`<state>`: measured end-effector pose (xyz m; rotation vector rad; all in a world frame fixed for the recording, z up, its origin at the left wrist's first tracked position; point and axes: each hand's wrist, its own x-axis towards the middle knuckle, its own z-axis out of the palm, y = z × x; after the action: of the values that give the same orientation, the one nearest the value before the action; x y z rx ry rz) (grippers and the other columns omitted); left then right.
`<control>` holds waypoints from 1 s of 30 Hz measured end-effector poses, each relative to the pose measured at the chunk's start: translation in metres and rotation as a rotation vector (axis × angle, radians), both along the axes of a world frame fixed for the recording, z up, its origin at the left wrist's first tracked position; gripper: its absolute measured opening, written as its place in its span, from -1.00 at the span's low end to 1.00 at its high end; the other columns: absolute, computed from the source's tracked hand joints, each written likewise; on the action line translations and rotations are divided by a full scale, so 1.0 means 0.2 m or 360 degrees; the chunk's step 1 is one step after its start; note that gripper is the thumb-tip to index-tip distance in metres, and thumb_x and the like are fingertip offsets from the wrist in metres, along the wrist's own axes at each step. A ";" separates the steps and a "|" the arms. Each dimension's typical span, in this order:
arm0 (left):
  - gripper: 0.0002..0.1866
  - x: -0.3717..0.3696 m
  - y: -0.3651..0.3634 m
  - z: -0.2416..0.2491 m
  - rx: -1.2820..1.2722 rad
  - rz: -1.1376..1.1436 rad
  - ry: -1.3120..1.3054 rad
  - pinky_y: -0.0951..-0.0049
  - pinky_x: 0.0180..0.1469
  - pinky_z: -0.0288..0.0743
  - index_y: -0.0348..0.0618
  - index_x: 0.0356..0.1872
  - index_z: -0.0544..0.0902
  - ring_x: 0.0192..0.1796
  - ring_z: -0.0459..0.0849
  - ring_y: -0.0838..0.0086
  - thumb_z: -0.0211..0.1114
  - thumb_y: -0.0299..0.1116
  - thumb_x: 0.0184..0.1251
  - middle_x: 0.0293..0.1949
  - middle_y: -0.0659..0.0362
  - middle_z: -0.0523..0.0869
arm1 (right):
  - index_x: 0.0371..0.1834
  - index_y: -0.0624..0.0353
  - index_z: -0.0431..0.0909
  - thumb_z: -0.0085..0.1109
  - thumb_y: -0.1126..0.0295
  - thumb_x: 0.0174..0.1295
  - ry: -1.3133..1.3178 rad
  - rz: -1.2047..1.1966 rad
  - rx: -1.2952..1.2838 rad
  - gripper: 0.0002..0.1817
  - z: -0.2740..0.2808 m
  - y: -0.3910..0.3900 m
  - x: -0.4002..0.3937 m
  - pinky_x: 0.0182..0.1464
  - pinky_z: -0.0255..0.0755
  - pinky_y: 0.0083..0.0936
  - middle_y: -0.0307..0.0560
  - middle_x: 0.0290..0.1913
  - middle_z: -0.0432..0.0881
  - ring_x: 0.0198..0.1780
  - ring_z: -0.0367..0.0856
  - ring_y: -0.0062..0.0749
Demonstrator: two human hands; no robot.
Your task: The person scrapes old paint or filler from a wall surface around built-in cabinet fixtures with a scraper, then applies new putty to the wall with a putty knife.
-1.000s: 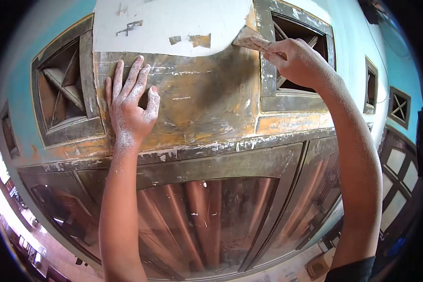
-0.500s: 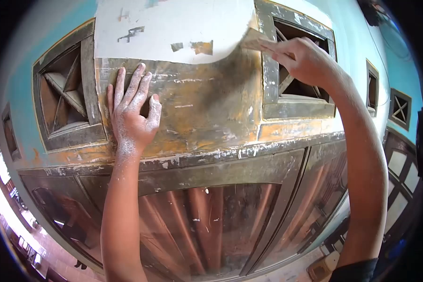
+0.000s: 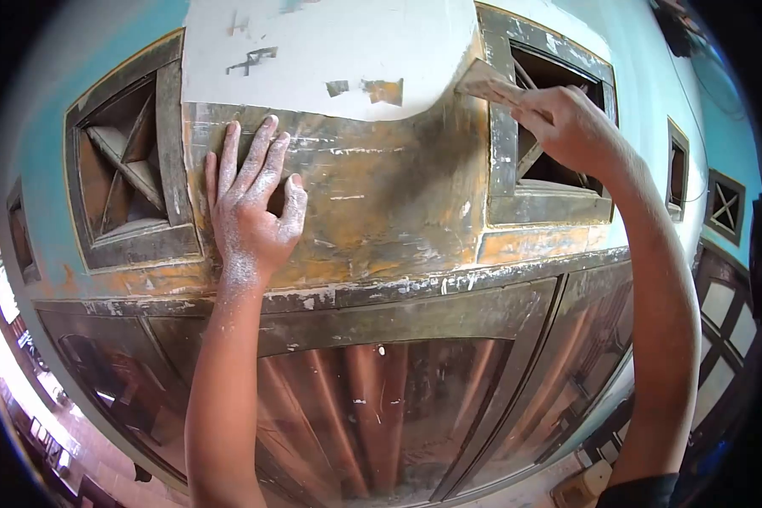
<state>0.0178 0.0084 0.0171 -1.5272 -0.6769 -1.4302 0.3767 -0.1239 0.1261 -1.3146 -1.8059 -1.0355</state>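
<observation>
My right hand grips the handle of a flat scraper. The blade meets the wall at the right edge of a white coating, close to a dark window frame. Dusted with white powder, my left hand lies flat with spread fingers on the bare, brown and orange stained wall. Its fingertips are just below the coating's lower edge. A few dark patches show through the white.
Square vents with crossed slats, one on the left and one on the right, flank the stained wall. Beneath runs a paint-spattered dark wooden frame with glass and reddish curtains. Turquoise wall continues at the far right.
The view has shifted slightly, so the wall and both hands appear a little further right. My right hand and the scraper are slightly lower along the coating's edge; my left hand keeps its place.
</observation>
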 end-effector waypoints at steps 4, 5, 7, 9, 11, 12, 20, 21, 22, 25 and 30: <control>-0.49 0.01 0.00 0.00 0.0014 -0.0016 -0.0018 -0.20 0.66 0.00 -0.06 0.32 0.72 0.66 0.30 -0.01 0.33 -0.26 0.34 0.52 0.23 0.57 | 0.01 0.08 0.82 0.12 0.26 0.52 0.0253 -0.0175 0.0000 -0.72 -0.07 0.03 -0.11 -0.18 0.66 -0.12 0.10 -0.31 0.81 -0.32 0.81 -0.08; -0.49 0.00 0.01 0.00 0.0025 -0.0018 0.0000 -0.21 0.66 -0.01 -0.05 0.33 0.71 0.66 0.29 -0.02 0.33 -0.26 0.34 0.53 0.23 0.56 | 0.05 0.06 0.81 0.10 0.26 0.52 0.0303 -0.0154 -0.0010 -0.70 -0.10 0.02 -0.14 -0.14 0.68 -0.09 0.10 -0.30 0.81 -0.30 0.81 -0.04; -0.49 0.01 0.00 0.00 0.0011 -0.0012 -0.0005 -0.21 0.67 -0.02 -0.05 0.33 0.71 0.66 0.28 -0.02 0.34 -0.26 0.34 0.53 0.23 0.55 | 0.07 0.07 0.79 0.07 0.26 0.53 0.0332 -0.0126 0.0101 -0.69 -0.22 0.05 -0.20 -0.11 0.68 -0.04 0.17 -0.30 0.80 -0.28 0.81 0.07; -0.49 0.00 0.00 0.00 0.0005 -0.0011 -0.0005 -0.21 0.67 -0.03 -0.06 0.33 0.71 0.67 0.28 -0.02 0.33 -0.26 0.34 0.54 0.23 0.55 | 0.10 0.06 0.78 0.05 0.25 0.54 0.0405 -0.0168 0.0151 -0.68 -0.24 0.10 -0.21 -0.10 0.68 0.00 0.25 -0.33 0.77 -0.25 0.80 0.17; -0.49 0.00 0.00 0.00 0.0009 -0.0028 0.0005 -0.22 0.67 -0.04 -0.06 0.33 0.71 0.67 0.28 -0.02 0.33 -0.25 0.34 0.54 0.23 0.55 | 0.11 0.06 0.77 0.04 0.25 0.54 0.0462 -0.0155 0.0174 -0.68 -0.26 0.12 -0.26 -0.09 0.68 0.02 0.24 -0.32 0.77 -0.23 0.80 0.19; -0.49 0.00 0.00 0.00 0.0016 -0.0042 0.0014 -0.22 0.67 -0.04 -0.05 0.33 0.71 0.67 0.28 -0.02 0.33 -0.25 0.34 0.54 0.23 0.55 | 0.11 0.06 0.77 0.03 0.24 0.54 0.0518 -0.0138 0.0199 -0.67 -0.27 0.12 -0.28 -0.08 0.68 0.05 0.24 -0.32 0.78 -0.21 0.80 0.21; -0.49 0.00 0.00 0.00 0.0001 -0.0072 0.0007 -0.22 0.67 -0.04 -0.06 0.32 0.71 0.66 0.28 -0.01 0.33 -0.24 0.34 0.54 0.23 0.54 | 0.15 0.10 0.71 -0.04 0.24 0.56 0.0740 -0.0168 0.0247 -0.65 -0.36 0.15 -0.43 0.00 0.65 0.15 0.32 -0.25 0.78 -0.15 0.77 0.34; -0.49 0.00 -0.01 -0.01 -0.0015 -0.0071 0.0004 -0.22 0.68 -0.04 -0.05 0.32 0.71 0.66 0.28 -0.01 0.33 -0.24 0.34 0.54 0.23 0.54 | 0.28 0.11 0.64 -0.06 0.28 0.55 0.0776 -0.0214 0.0165 -0.61 -0.37 0.13 -0.48 -0.01 0.65 0.15 0.37 -0.27 0.77 -0.15 0.77 0.34; -0.49 0.00 -0.01 0.00 -0.0022 -0.0068 -0.0003 -0.21 0.68 -0.04 -0.05 0.32 0.72 0.66 0.28 -0.01 0.33 -0.24 0.34 0.54 0.23 0.54 | 0.28 0.11 0.64 -0.06 0.28 0.55 0.0774 -0.0210 0.0173 -0.61 -0.36 0.14 -0.48 -0.01 0.65 0.15 0.37 -0.27 0.77 -0.15 0.77 0.34; -0.49 0.00 -0.01 0.00 -0.0019 -0.0072 -0.0003 -0.22 0.67 -0.04 -0.05 0.32 0.71 0.66 0.28 -0.01 0.33 -0.24 0.33 0.54 0.23 0.54 | 0.53 0.11 0.45 -0.09 0.34 0.53 0.0737 -0.0233 0.0200 -0.48 -0.37 0.23 -0.48 -0.02 0.66 0.16 0.43 -0.27 0.75 -0.14 0.78 0.36; -0.48 -0.01 -0.01 0.00 -0.0016 -0.0069 -0.0004 -0.22 0.67 -0.04 -0.05 0.32 0.71 0.67 0.27 -0.01 0.33 -0.22 0.33 0.55 0.24 0.53 | 0.49 0.15 0.49 -0.08 0.35 0.55 0.0945 -0.0058 0.0256 -0.51 -0.38 0.25 -0.56 0.05 0.57 0.19 0.49 -0.19 0.71 -0.08 0.71 0.44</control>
<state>0.0162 0.0067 0.0174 -1.5564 -0.6572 -1.4634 0.2656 -0.0744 0.0506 -1.3753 -1.2320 -0.6894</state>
